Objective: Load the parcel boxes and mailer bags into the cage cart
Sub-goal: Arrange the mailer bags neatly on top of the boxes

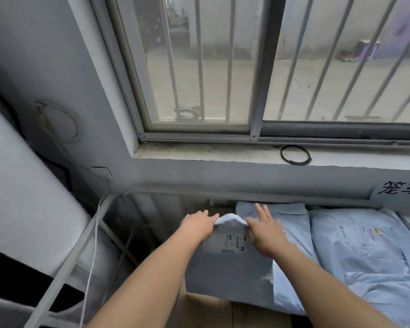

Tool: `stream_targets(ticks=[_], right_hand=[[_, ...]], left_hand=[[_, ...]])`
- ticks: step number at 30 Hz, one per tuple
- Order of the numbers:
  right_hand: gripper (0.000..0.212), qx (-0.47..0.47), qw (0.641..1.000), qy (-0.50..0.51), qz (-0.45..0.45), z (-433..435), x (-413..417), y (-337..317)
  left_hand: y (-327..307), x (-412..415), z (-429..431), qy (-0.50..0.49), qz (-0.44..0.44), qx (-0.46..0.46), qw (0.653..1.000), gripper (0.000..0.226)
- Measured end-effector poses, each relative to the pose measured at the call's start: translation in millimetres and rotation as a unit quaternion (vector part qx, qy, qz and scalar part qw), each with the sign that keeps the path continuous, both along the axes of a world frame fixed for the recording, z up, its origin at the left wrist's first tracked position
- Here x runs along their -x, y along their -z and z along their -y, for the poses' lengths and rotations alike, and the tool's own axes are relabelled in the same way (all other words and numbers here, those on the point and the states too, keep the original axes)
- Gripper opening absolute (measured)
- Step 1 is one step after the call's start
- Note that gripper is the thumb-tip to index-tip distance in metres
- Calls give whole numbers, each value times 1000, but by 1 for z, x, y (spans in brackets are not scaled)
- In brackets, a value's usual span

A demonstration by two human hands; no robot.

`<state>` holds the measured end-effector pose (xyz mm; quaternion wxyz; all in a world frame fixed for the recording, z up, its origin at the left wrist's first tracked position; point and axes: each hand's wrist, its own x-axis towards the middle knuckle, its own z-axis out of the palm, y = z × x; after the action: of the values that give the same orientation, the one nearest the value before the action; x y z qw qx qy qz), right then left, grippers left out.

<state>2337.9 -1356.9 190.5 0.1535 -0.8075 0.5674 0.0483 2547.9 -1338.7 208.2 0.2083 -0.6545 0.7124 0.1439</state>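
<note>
atop the cage cart (118,201) load, left hand (197,227) pinches the grey mailer bag (230,263) fold, right hand (265,233) presses it flat-fingered; pale mailer bags (365,252) already lie loaded beside it.
</note>
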Motion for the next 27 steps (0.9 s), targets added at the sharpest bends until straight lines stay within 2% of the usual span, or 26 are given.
stream_targets(ticks=[5, 9, 13, 15, 17, 19, 21, 22, 24, 25, 27], right_hand=[[23, -3, 1000, 17, 17, 44, -24, 53], [27, 22, 999, 31, 22, 66, -36, 84], [12, 37, 998, 34, 32, 88, -42, 109], [18, 54, 998, 36, 28, 96, -43, 124], [27, 88, 995, 46, 14, 102, -44, 138], [48, 122, 989, 77, -20, 103, -47, 150], [71, 142, 983, 110, -38, 95, -54, 161], [73, 150, 982, 104, -44, 86, -60, 168], [61, 141, 987, 57, -43, 64, -72, 189], [54, 125, 990, 46, -38, 54, -78, 199], [53, 92, 994, 53, -36, 46, -80, 217]], left_hand=[[59, -28, 50, 18, -29, -19, 999, 38], [97, -46, 79, 27, -34, 2, 999, 33], [129, -48, 91, -22, -77, 54, 995, 27], [143, -48, 95, -54, -98, 90, 990, 32], [156, -47, 100, -65, -100, 103, 987, 46], [171, -47, 103, -75, -95, 110, 986, 64], [187, -48, 96, -90, -113, 177, 974, 70], [198, -47, 86, -96, -139, 203, 965, 67], [227, -43, 56, -81, -184, 205, 958, 65], [239, -39, 42, -72, -189, 177, 963, 68], [257, -34, 27, -63, -170, 165, 969, 74]])
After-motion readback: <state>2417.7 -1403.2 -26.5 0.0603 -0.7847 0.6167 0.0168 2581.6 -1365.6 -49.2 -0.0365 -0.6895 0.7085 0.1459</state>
